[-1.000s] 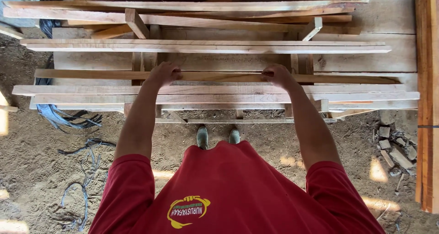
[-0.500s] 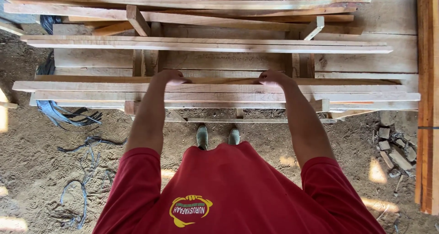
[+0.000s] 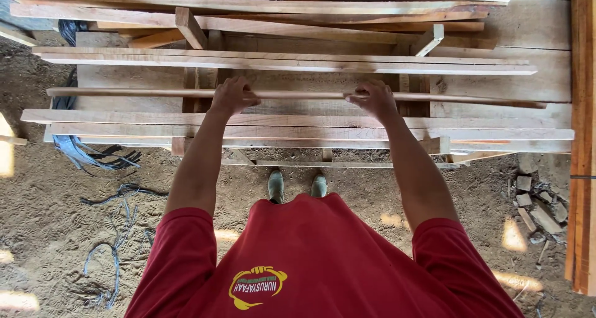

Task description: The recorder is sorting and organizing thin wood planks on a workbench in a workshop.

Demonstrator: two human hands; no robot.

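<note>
Both my hands grip one long thin wooden slat (image 3: pixel 298 96) that runs left to right across a pile of sawn boards. My left hand (image 3: pixel 231 96) holds it left of the middle, my right hand (image 3: pixel 374 99) right of the middle. The slat is turned on edge and shows as a narrow strip. It lies between a pair of pale boards (image 3: pixel 279 59) farther away and two long boards (image 3: pixel 298 127) nearer to me. My shoes (image 3: pixel 297 186) stand on the sandy ground just in front of the pile.
The boards rest on a wooden frame with cross pieces (image 3: pixel 188 27). Reddish planks (image 3: pixel 582 138) stand at the right edge. Stone rubble (image 3: pixel 534 200) lies at right, loose black straps (image 3: pixel 93 153) and cords (image 3: pixel 118 231) on the dirt at left.
The slat has moved away from me, off the near boards toward the middle of the pile, and turned onto its edge. Both hands went with it.
</note>
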